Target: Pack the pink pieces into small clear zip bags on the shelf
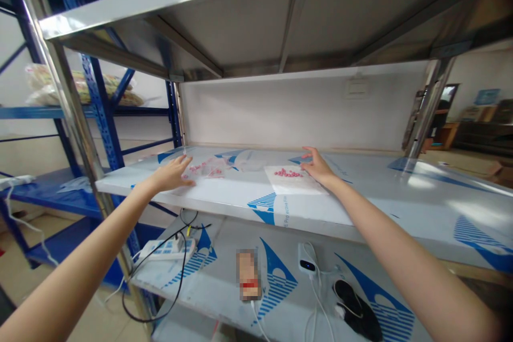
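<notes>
My left hand (pixel 173 173) is over the left part of the middle shelf, its thumb and fingers apart and nothing held. Just beyond it lie small pink beadlike pieces (pixel 196 169) and what looks like a clear plastic bag (pixel 218 165) with more pink bits. My right hand (pixel 319 168) has its fingers spread at the right side of a white sheet (pixel 294 186). On that sheet rests a little heap of pink beadlike pieces (pixel 286 173), close to the right fingertips. Whether those fingertips touch the sheet I cannot tell.
The metal middle shelf (pixel 393 208) wears blue-printed film. An upper shelf (pixel 248 26) hangs overhead. Below are a power strip (pixel 168 250), a blurred-out phone-like object (pixel 248 273), a white charging device (pixel 308 261), a black object (pixel 356 310) and cables. Blue racking (pixel 96 101) stands left.
</notes>
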Available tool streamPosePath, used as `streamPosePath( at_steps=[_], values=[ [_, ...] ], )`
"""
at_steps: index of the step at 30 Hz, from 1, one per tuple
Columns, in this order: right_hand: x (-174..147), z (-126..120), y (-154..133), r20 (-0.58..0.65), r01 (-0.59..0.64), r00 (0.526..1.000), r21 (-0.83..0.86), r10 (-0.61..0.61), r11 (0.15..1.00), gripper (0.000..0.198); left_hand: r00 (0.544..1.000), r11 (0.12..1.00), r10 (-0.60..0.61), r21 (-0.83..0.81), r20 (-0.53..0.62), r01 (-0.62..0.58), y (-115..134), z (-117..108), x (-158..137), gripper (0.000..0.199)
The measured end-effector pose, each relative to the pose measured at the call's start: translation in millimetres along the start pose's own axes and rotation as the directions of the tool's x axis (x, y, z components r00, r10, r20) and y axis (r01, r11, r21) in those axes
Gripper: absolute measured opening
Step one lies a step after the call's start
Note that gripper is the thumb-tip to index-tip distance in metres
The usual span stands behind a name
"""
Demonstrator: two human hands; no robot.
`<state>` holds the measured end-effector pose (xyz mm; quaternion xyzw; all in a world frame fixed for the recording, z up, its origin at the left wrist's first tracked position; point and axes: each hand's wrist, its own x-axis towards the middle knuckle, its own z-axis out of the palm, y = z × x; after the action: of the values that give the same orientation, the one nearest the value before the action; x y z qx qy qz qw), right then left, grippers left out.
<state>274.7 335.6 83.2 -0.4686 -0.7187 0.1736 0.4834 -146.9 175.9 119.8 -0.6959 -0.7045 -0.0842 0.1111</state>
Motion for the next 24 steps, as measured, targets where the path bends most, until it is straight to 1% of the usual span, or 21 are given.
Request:
streamPosePath(
  at_steps=[1, 3, 4, 5, 6, 8, 10, 12, 15, 18, 20, 21, 23, 24],
  values=[
    [0, 0, 0, 0.007, 0.001, 1.0, 0.0, -0.001, 1.0, 0.058, 1.0, 0.999, -0.028, -0.04, 0.004, 0.029, -6, 1, -8, 0.092],
    [1, 1, 2, 0.015, 0.006, 1.0, 0.0, -0.006, 1.0, 0.058, 0.994, 0.99, -0.034, -0.135, 0.102, 0.048, -21, 5, -28, 0.094],
    [1, 2, 2, 0.017, 0.011, 1.0, -0.002, -0.011, 1.0, 0.057, 0.986, 0.983, -0.015, -0.178, 0.164, 0.045, -28, 8, -38, 0.091],
    [2, 2, 3, 0.018, 0.016, 1.0, -0.006, -0.016, 1.0, 0.056, 0.98, 0.979, 0.018, -0.201, 0.196, 0.023, -34, 12, -48, 0.085],
    [3, 3, 4, 0.019, 0.02, 1.0, -0.013, -0.02, 1.0, 0.055, 0.984, 0.977, 0.073, -0.209, 0.16, -0.038, -40, 17, -57, 0.079],
    [4, 4, 4, 0.021, 0.026, 0.999, -0.028, -0.026, 0.999, 0.054, 0.989, 0.972, 0.144, -0.191, 0.028, -0.136, -45, 25, -72, 0.07],
    [4, 4, 5, 0.025, 0.028, 0.999, -0.037, -0.027, 0.999, 0.053, 0.984, 0.981, 0.148, -0.115, -0.101, -0.159, -44, 30, -80, 0.06],
    [4, 4, 4, 0.039, 0.024, 0.999, -0.039, -0.022, 0.999, 0.052, 0.971, 0.988, 0.149, -0.02, -0.187, -0.156, -40, 32, -83, 0.047],
    [2, 4, 3, 0.065, 0.009, 0.998, -0.049, -0.006, 0.999, 0.05, 0.945, 0.977, 0.215, 0.07, -0.248, -0.204, -33, 30, -82, 0.033],
    [1, 4, 2, 0.075, 0.018, 0.997, -0.065, -0.013, 0.998, 0.047, 0.926, 0.963, 0.27, 0.094, -0.262, -0.254, -25, 29, -82, 0.034],
    [0, 4, 1, 0.079, 0.021, 0.997, -0.074, -0.016, 0.997, 0.045, 0.922, 0.97, 0.243, 0.077, -0.3, -0.23, -17, 26, -82, 0.035],
    [0, 4, 0, 0.083, 0.02, 0.996, -0.076, -0.013, 0.997, 0.045, 0.92, 0.98, 0.198, 0.051, -0.337, -0.192, -12, 23, -80, 0.034],
    [0, 4, 0, 0.095, 0.014, 0.995, -0.077, -0.007, 0.997, 0.044, 0.909, 0.996, 0.049, -0.052, -0.414, -0.078, -2, 12, -73, 0.032],
    [0, 4, -1, 0.099, 0.014, 0.995, -0.076, -0.007, 0.997, 0.044, 0.901, 0.991, -0.033, -0.13, -0.433, -0.026, 3, 5, -66, 0.03]
  ],
)
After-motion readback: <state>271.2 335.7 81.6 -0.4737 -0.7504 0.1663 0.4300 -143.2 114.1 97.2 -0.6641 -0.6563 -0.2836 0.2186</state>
